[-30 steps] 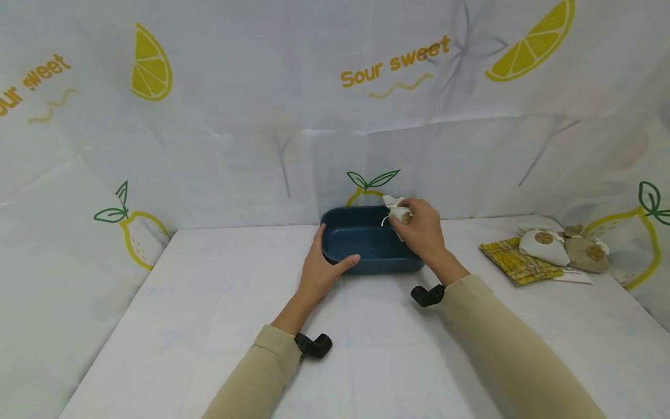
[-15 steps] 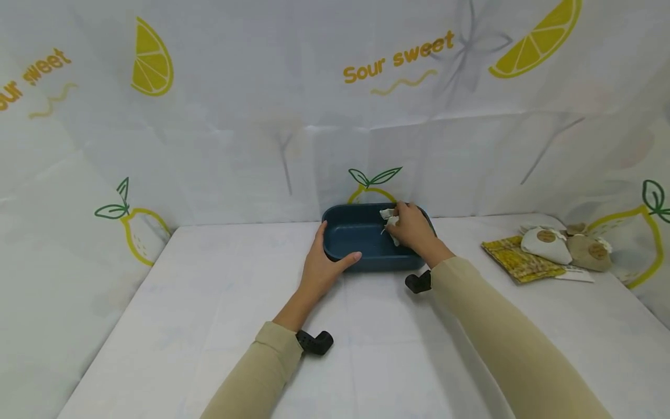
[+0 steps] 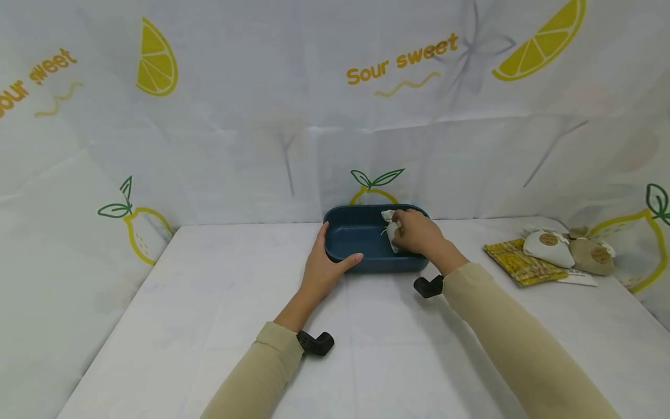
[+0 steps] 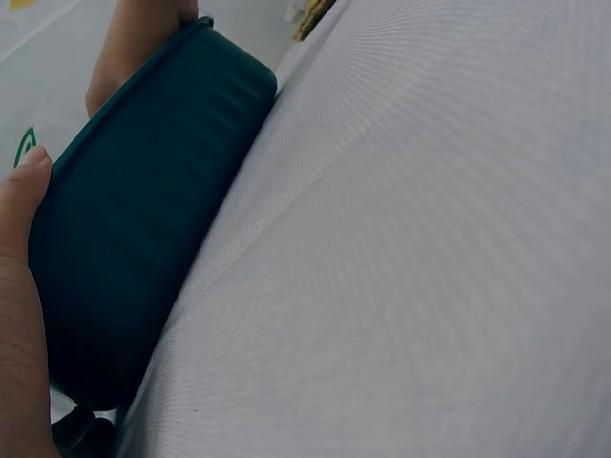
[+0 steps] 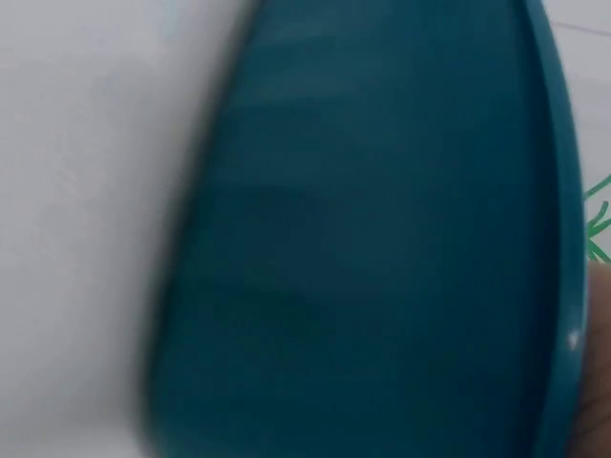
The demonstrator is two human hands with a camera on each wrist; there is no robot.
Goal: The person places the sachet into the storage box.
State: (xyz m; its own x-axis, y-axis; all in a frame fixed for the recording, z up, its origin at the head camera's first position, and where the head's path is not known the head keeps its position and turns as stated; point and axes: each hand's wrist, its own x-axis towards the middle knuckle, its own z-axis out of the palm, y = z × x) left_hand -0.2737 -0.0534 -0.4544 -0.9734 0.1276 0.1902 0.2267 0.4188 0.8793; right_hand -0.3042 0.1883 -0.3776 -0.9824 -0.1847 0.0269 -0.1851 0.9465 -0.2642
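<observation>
A dark blue rectangular tub (image 3: 356, 266) stands on the white-covered table by the back wall. My left hand (image 3: 323, 267) grips its left end, the thumb along the near side and the fingers at the left wall. In the left wrist view the thumb lies against the tub's outer side (image 4: 143, 219). At the tub's right end, my right hand (image 3: 420, 234) reaches inside and holds a small white drawstring pouch (image 3: 390, 228) low in the tub. The hand covers the pouch's right part. In the right wrist view the tub's wall (image 5: 363, 239) hides most of that hand.
To the right lie a yellow patterned packet (image 3: 515, 265), a white drawstring pouch (image 3: 548, 247) and a tan pouch (image 3: 592, 255), close together. A white card (image 3: 578, 278) sticks out beneath them. A lemon-printed white sheet (image 3: 235, 145) hangs behind the tub.
My right hand has lowered the white pouch from the rim into the tub's right end, then shifted slightly right, showing more of the pouch. The left hand keeps its place on the tub.
</observation>
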